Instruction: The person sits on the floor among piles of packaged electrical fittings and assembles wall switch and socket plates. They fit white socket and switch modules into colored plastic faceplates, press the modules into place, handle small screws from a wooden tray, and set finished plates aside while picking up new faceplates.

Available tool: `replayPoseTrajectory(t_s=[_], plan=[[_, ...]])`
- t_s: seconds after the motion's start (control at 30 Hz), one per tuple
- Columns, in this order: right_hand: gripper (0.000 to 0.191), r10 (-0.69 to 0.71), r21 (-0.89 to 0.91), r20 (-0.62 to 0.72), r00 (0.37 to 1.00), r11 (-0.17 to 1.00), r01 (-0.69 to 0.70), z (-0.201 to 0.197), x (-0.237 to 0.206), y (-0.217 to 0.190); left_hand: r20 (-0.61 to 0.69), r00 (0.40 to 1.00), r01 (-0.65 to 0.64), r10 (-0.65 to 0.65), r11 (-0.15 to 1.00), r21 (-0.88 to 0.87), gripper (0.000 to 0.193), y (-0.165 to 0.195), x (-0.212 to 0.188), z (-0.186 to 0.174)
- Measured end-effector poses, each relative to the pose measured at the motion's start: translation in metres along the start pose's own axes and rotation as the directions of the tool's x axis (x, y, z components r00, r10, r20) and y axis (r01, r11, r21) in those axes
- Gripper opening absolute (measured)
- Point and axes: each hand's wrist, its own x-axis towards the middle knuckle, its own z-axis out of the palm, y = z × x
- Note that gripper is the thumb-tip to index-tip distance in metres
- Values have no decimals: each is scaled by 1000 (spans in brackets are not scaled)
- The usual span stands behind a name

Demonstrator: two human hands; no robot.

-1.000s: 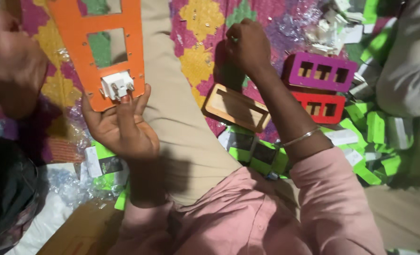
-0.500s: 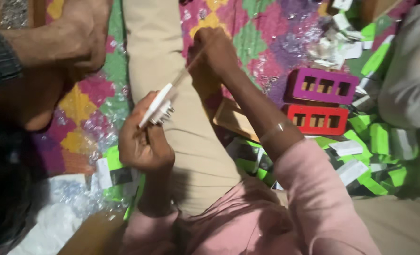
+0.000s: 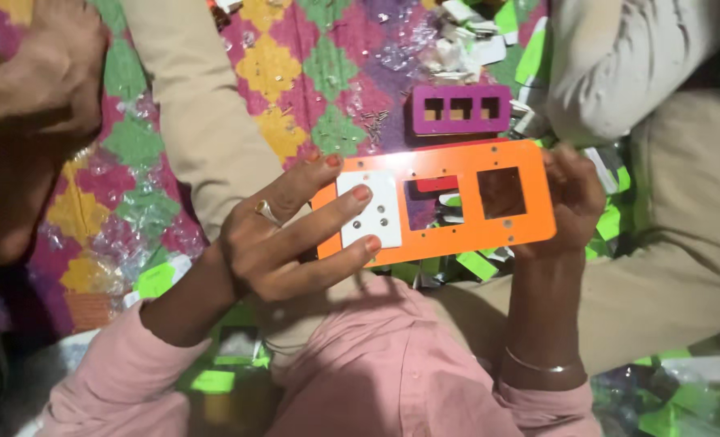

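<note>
Here, the left hand [image 3: 275, 247] is pressing a white socket [image 3: 369, 210] into an orange plate [image 3: 465, 231], while the right hand [image 3: 574, 198] is clamping its far end above the lap. The plate seems light, stiff, best gripped by its edges.

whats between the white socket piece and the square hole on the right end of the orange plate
In the head view, between the white socket module and the square cutout of the orange plate lies another open cutout, showing red and green pieces behind it.
</note>
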Motion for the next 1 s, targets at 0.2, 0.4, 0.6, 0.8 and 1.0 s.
replayPoseTrajectory(t_s=[0.2, 0.4, 0.6, 0.8, 1.0], plan=[[31, -99, -259, -37, 994, 962, 86, 3, -36, -5, 15, 1000, 15, -16, 997, 74, 24, 21, -2, 16], [25, -151, -293, -135, 979, 950, 106, -8, -42, -1, 200, 410, 456, -890, 10, -890, 66, 53, -29, 61], [21, -120, -337, -155, 981, 940, 62, -18, -36, 11, 317, 482, 511, -817, -32, -859, 58, 66, -42, 98], [19, -122, -354, -176, 977, 934, 53, -18, -35, 20, 412, 271, 476, -870, -250, -843, 35, 75, -33, 106], [23, -114, -351, -133, 985, 934, 60, -20, -38, 20, 368, 336, 475, -867, -181, -861, 31, 77, -29, 98]])
